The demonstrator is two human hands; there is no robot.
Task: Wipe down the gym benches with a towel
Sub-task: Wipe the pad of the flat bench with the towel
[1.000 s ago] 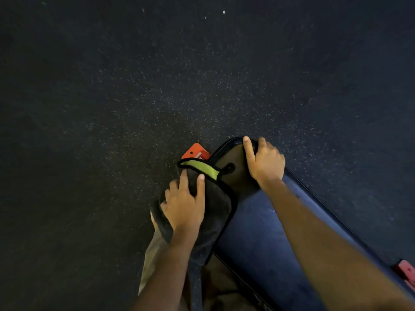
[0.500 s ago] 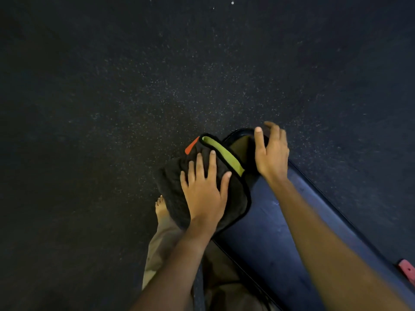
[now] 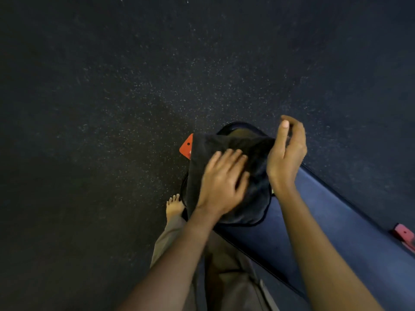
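Where the dark towel [image 3: 256, 198] lies, it is spread over the rounded far end of the blue padded bench [image 3: 336, 232], covering most of that end and hanging a little over the bench's left edge; only a narrow strip of the pad's tip shows beyond it. The left hand [image 3: 222, 182] lies flat on top of the towel, palm down, fingers straight and slightly spread, pressing the cloth onto the pad; the hand is blurred. The right hand [image 3: 287, 153] is raised just beside the towel's right edge, above the bench, with its thumb up and its fingers loosely curled, and nothing shows in its grasp; whether the heel of the hand touches the cloth cannot be told. The bench runs from its covered end down towards the lower right corner, its blue surface bare along that stretch. An orange-red plate [image 3: 186, 147] sticks out from under the towel's upper left corner, and a pinkish-red bracket [image 3: 404, 236] shows at the bench's far edge near the right border. Just left of the bench stands a bare foot [image 3: 174, 205] below a beige trouser leg [image 3: 224, 277]. All around is a dark speckled floor [image 3: 112, 108].
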